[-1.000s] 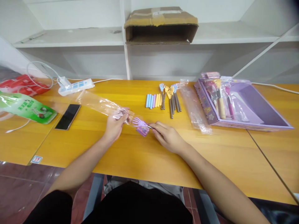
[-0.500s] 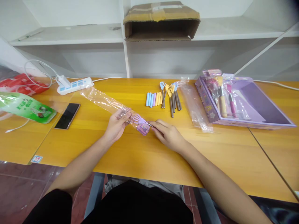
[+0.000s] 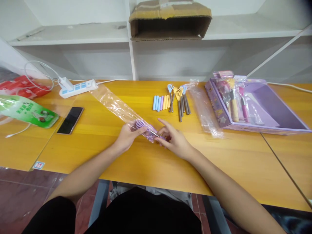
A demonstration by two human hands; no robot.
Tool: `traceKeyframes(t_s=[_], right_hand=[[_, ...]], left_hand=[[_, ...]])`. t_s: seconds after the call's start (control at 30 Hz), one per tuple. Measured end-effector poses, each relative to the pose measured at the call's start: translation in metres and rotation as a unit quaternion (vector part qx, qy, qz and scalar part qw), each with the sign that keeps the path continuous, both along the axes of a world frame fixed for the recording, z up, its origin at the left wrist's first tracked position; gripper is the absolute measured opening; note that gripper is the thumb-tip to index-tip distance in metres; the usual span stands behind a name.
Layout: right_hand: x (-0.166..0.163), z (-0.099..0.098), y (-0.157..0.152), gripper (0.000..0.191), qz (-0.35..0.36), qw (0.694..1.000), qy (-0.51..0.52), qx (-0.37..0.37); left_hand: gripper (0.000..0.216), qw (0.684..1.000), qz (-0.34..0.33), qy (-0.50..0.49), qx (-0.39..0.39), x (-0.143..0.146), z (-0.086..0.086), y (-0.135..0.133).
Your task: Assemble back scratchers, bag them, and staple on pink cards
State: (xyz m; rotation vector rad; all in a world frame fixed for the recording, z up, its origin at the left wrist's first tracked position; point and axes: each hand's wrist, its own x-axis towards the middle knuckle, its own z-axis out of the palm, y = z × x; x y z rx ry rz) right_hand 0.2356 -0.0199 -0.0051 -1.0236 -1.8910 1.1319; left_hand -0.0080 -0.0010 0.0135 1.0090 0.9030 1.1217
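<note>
My left hand [image 3: 128, 136] is closed around the end of a long clear plastic bag [image 3: 114, 105], thumb on top. A purple claw-shaped back scratcher [image 3: 140, 123] lies at that end, its head under the film by my left thumb. My right hand [image 3: 172, 138] pinches the scratcher's thin metal shaft [image 3: 154, 133], index finger raised. Whether the right fingers also touch the bag's film is hard to see. Beyond my hands lie several blue and yellow back scratchers [image 3: 179, 97] with metal shafts, beside a row of pastel handle tubes [image 3: 161, 103].
At right stands a purple box [image 3: 287, 100] with bagged scratchers [image 3: 234, 104]; more clear bags [image 3: 203, 110] lie beside it. A phone [image 3: 70, 121], power strip [image 3: 79, 88] and green pouch [image 3: 29, 112] are at left. A cardboard box [image 3: 170, 13] sits on the shelf.
The scratcher's head has slipped further into the bag, toward my left hand. My left hand has moved right along the bag, closer to the right hand, whose index finger has lifted.
</note>
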Motion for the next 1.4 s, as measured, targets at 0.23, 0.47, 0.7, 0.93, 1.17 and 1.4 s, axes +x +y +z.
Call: traceKeyframes(t_s=[0.23,0.47,0.7,0.93,1.17,1.4], right_hand=[[0.006,0.001,0.007,0.044,-0.023,0.999,-0.011,0.032],[0.005,0.000,0.009,0.037,-0.017,0.992,0.101,-0.075],[0.003,-0.001,0.011,0.042,-0.035,0.995,0.072,-0.060],[-0.004,0.000,0.004,0.045,-0.005,1.000,0.020,-0.015],[-0.002,-0.006,0.004,0.046,0.052,0.999,0.006,0.005],[0.009,-0.011,0.006,0.079,0.073,0.994,-0.016,0.084]], left_hand=[[0.034,0.978,0.184,-0.101,-0.004,-0.030,0.019,0.031],[0.034,0.981,0.151,-0.117,-0.023,-0.031,0.016,0.033],[0.036,0.998,-0.043,-0.024,-0.033,-0.008,-0.001,0.005],[0.035,0.983,-0.155,0.097,0.031,0.001,-0.015,-0.006],[0.038,0.980,-0.155,0.113,0.047,-0.003,-0.014,-0.003],[0.036,0.993,-0.097,0.065,0.012,-0.006,-0.012,-0.002]])
